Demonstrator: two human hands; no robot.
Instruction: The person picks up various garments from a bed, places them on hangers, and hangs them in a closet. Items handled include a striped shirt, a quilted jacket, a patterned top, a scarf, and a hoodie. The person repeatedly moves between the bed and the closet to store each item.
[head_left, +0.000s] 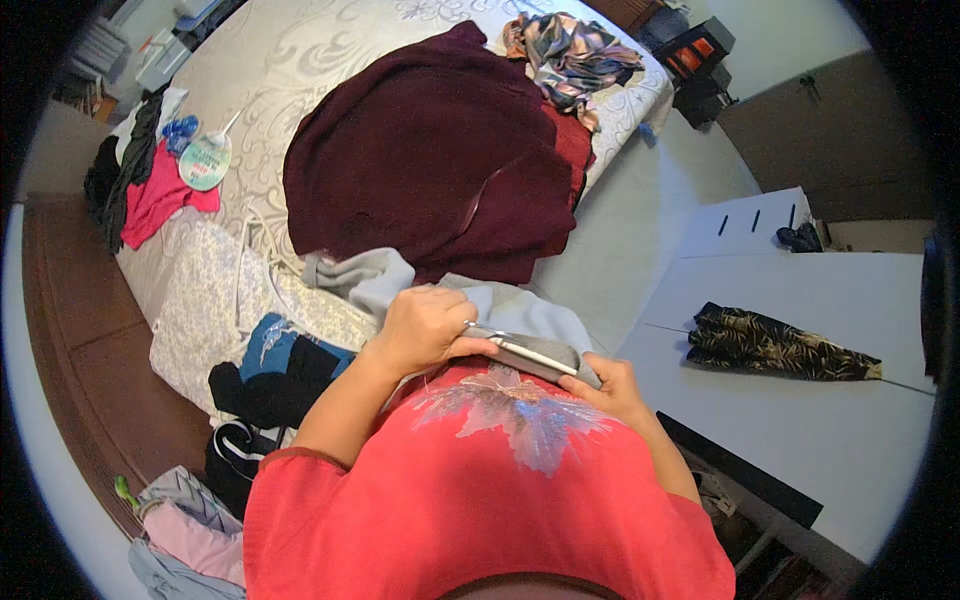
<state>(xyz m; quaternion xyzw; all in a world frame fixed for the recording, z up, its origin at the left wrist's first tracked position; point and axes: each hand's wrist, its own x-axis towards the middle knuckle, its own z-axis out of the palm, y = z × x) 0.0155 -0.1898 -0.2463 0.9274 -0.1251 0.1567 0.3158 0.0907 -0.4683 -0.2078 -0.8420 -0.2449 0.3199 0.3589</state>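
Note:
A light grey garment (515, 308) is drawn up close in front of my red top, between both hands. My left hand (425, 325) is closed on one end of its edge, the thumb pressed along it. The other end is pinched by my right hand (610, 388), thumb on top and fingers mostly hidden under the cloth. A white strip and a darker grey inner side show along the edge between the hands. The rest of the garment falls away toward the bed, with one grey fold beyond my left hand. Past it, a large dark maroon garment (420, 150) lies spread out.
The bed (270, 90) has a patterned cover. A crumpled multicoloured scarf-like cloth (575, 60) lies at its far right; pink cloth (165, 195) and a round hand fan (206, 160) at left. Dark clothes (275, 385) sit by my left arm. A black patterned cloth (775, 343) rests on the white cabinet (740, 430).

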